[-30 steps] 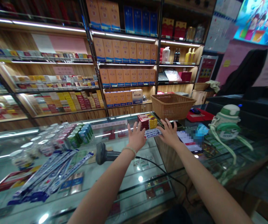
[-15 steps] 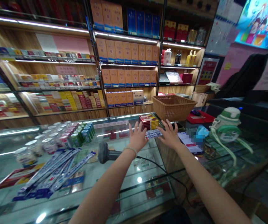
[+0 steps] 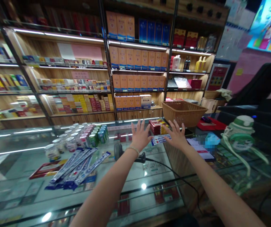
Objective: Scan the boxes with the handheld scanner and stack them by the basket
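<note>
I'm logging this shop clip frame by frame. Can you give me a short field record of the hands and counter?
setting: glass counter in a shop, stocked shelves behind
left hand: open, fingers spread, just left of a blue-and-white pack lying on the glass
right hand: open, at the pack's right end; contact unclear
beside pack: stack of red packs, wicker basket behind it
under left forearm: barcode scanner
counter left: long blue sachets
</note>
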{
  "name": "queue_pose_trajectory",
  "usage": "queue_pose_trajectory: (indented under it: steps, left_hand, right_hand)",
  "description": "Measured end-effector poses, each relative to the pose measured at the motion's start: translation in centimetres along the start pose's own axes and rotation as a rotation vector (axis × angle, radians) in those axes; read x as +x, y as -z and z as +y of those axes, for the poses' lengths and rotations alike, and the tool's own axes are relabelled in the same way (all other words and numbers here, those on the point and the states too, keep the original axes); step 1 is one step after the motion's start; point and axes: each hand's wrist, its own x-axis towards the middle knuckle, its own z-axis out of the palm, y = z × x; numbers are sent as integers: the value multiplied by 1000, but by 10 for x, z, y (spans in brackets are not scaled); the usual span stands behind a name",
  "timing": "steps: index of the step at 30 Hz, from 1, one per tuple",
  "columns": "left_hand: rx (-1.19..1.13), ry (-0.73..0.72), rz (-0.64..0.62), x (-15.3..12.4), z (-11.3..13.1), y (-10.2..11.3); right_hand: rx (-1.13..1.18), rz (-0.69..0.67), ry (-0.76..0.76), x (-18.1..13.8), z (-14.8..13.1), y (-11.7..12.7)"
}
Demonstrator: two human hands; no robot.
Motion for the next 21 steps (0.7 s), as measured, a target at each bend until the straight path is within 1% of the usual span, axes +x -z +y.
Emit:
queue_pose_trajectory:
  steps: [5,9,15,21]
  left_hand:
    - [7,19,17,-11,-19,14]
    - [24,39,29,-20,-35,29]
    - [47,73,98,-39,-66,51]
    - [83,105,171,-62,-100,65]
  right_hand:
    - [16,6,3,9,-17,5]
    - [34,26,6,19,-36,14]
    - [83,35,20,38,-78,32]
    - [158,27,42,52,-122,47]
